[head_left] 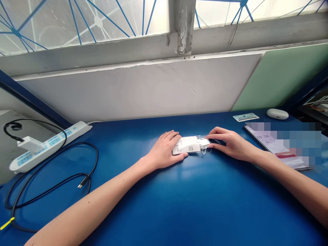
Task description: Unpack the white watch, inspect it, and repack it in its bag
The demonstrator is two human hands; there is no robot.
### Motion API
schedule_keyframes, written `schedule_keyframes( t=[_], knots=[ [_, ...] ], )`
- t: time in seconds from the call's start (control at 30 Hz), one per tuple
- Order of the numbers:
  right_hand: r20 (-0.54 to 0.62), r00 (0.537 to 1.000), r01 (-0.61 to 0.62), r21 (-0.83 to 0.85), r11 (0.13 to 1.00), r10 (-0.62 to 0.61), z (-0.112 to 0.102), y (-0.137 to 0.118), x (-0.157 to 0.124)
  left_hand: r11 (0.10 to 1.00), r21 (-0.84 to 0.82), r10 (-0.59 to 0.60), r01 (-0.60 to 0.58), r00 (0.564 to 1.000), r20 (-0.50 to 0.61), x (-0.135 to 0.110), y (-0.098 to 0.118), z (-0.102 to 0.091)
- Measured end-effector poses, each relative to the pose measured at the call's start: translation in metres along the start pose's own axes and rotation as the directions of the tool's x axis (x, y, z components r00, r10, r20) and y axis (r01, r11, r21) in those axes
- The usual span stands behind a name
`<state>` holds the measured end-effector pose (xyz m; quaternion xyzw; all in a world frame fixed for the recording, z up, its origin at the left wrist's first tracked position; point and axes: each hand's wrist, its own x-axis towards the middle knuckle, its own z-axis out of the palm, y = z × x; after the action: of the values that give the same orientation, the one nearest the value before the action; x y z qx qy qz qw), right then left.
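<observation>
Because the clear packet (191, 145) lay flat on the blue table (159, 205), the left hand (165, 149) presumably steadied it, thumb and fingers closed about its left end, while the right hand (232, 145) pinched the opposite end, likely for finer control. Beyond, the card (246, 117) and white case (277, 114) sat near the back edge, apparently out of the way.

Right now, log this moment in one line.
left hand: on labelled packet | right hand: at packet's right end | surface: blue table

Plastic and paper noted.
Packet (204, 142): clear, glossy plastic; label (188, 144): matt paper. Smooth sheen seen on surface (164, 205); power strip (55, 140): smooth plastic.
</observation>
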<state>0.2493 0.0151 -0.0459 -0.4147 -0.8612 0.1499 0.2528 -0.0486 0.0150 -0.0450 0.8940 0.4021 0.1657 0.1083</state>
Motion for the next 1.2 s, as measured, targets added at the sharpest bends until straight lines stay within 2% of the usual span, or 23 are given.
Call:
schedule_keyframes(
  t=[0.17,0.33,0.73,1.0,1.2],
  knots=[
    [0.021,1.000,-0.018,0.036,0.999,0.017,0.001,-0.002,0.000,1.000,0.018,-0.009,0.009,1.000,0.018,0.000,0.000,0.000],
    [-0.006,1.000,0.009,0.019,1.000,-0.009,0.006,-0.008,-0.001,1.000,0.028,-0.008,0.007,0.999,0.032,0.000,-0.001,0.000],
    [0.033,0.999,0.004,-0.051,0.999,-0.003,0.018,-0.010,-0.003,0.999,0.052,0.014,-0.015,1.000,0.028,0.001,-0.001,0.001],
    [0.087,0.996,0.003,-0.048,0.999,0.001,0.010,-0.010,-0.002,0.997,0.078,0.015,-0.018,0.999,0.030,0.001,-0.001,0.002],
    [0.081,0.997,-0.001,-0.052,0.999,0.005,0.009,-0.009,-0.002,0.997,0.071,0.000,-0.003,0.999,0.037,0.001,0.000,0.001]
  ],
)
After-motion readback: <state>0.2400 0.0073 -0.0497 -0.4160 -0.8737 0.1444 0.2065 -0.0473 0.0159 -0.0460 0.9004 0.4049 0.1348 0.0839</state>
